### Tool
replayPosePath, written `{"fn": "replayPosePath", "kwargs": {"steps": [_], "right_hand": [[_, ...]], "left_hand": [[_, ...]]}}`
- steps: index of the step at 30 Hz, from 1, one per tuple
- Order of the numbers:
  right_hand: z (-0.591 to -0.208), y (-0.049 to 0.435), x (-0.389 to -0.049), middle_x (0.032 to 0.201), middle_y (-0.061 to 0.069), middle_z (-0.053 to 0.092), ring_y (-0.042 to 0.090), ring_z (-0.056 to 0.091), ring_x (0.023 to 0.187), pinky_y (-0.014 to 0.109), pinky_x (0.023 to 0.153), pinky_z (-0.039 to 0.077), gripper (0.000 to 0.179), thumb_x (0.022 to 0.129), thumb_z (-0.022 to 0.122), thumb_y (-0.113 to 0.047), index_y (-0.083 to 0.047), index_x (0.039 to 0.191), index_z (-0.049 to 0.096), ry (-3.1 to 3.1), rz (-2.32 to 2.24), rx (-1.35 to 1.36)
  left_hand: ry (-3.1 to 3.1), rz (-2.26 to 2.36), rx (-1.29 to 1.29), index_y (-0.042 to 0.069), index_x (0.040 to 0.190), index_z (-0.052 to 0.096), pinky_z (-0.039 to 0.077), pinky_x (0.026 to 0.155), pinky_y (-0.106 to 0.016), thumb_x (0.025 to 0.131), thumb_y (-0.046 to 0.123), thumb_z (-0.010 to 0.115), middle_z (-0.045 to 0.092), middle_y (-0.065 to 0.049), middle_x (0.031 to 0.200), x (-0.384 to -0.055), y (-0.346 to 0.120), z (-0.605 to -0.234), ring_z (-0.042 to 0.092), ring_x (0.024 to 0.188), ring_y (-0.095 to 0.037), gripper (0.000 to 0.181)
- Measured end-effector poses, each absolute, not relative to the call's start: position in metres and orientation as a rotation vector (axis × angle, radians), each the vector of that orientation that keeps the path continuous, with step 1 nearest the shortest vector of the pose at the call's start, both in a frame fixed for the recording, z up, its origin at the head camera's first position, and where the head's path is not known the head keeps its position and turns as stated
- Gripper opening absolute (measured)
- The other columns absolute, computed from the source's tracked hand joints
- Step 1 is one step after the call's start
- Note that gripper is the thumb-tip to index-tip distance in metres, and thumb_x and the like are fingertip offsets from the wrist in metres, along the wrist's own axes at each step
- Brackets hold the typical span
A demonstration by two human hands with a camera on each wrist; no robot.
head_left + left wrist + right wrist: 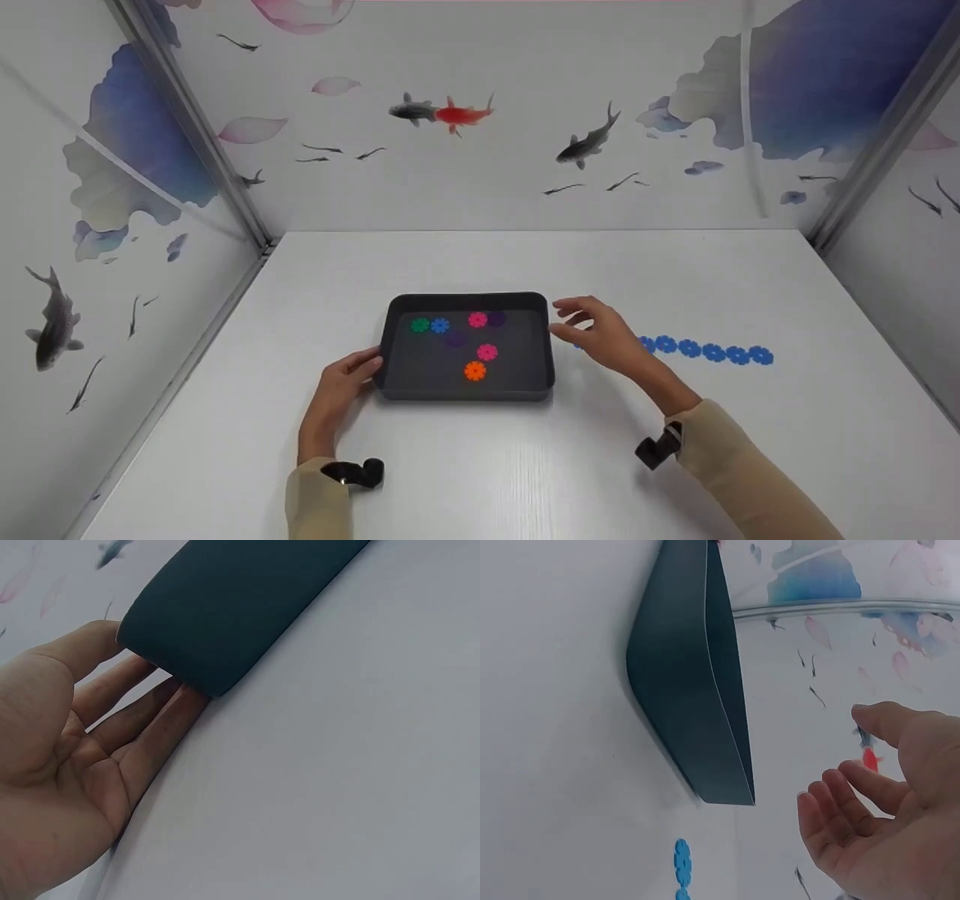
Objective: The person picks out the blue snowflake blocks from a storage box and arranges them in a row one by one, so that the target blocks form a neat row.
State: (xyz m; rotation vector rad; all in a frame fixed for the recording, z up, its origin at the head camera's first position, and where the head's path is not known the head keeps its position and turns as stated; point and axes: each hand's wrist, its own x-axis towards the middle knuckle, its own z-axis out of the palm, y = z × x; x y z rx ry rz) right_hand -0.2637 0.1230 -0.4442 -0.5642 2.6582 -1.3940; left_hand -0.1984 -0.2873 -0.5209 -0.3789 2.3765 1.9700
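Observation:
A dark grey rectangular tray lies on the white table. Inside it are several small flower-shaped plastic discs: a green disc, a blue disc, pink ones, an orange disc and dark purple ones. My left hand grips the tray's left side, thumb at the rim and fingers against the outer wall and lower edge. Just off the tray's right wall, my right hand holds nothing, fingers loosely bent. Behind that hand runs a row of blue flower discs, partly hidden by it.
The white table is bounded by a printed back wall and side walls with fish and lotus pictures. Metal posts stand at the corners. A small black camera is strapped to each wrist, over beige sleeves.

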Motion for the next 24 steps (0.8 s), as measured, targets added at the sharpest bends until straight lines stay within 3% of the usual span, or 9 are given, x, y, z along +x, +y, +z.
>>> {"fn": "replayPosePath", "kwargs": {"steps": [14,24], "right_hand": [[-0.455,0.066,-0.271,0.128,0.011,0.065,0.023,0.061,0.111,0.033,0.094,0.057,0.053,0.092,0.074,-0.030,-0.010,0.138,0.059,2.507,-1.534,-0.423],[-0.463,0.034,-0.277,0.127,0.016,0.063,0.024,0.060,0.108,0.038,0.095,0.056,0.051,0.090,0.077,-0.026,-0.007,0.134,0.062,2.521,-1.496,-0.460]], "left_hand": [[2.353,2.001,-0.386,0.010,0.141,0.058,0.040,0.118,-0.047,0.097,0.032,0.067,0.055,-0.013,0.148,-0.201,-0.288,-0.520,0.052,0.137,-0.029,0.050],[2.367,2.013,-0.389,0.007,0.140,0.058,0.043,0.115,-0.046,0.098,0.027,0.066,0.055,-0.015,0.147,-0.199,-0.287,-0.520,0.052,0.137,-0.030,0.047]]}}
